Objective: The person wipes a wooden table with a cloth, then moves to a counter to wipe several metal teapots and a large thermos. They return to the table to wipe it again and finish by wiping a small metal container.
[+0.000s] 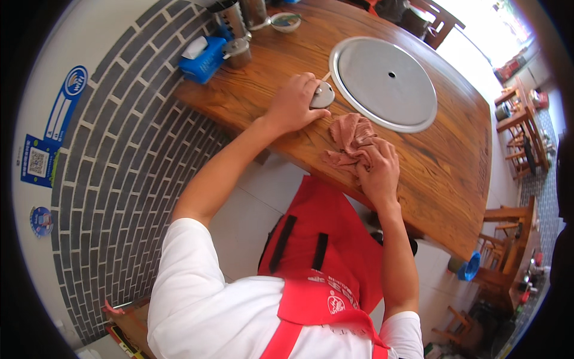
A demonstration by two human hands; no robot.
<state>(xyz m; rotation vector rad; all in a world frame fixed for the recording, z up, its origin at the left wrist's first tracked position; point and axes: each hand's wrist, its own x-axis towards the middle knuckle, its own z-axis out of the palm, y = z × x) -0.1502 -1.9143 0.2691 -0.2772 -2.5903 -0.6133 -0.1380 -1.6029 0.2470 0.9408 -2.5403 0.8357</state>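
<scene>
My left hand (pixel 296 103) grips a small lidded metal pot (pixel 323 95) from the side, over the wooden table (pixel 430 179). A light handle or spoon end sticks out beyond the pot toward the round metal cover (pixel 381 89) set in the tabletop. In my right hand (pixel 380 168) is a crumpled reddish-brown cloth (pixel 352 137), lying on the wood near the table's front edge. Part of the cloth is hidden under my fingers.
Against the brick-patterned wall (pixel 121 179) stand a blue tissue box (pixel 204 58), another lidded metal pot (pixel 237 53), a perforated metal holder (pixel 231 20) and a white bowl (pixel 286 22). A wooden chair (pixel 437 22) is at the far side. More tables and chairs stand at right.
</scene>
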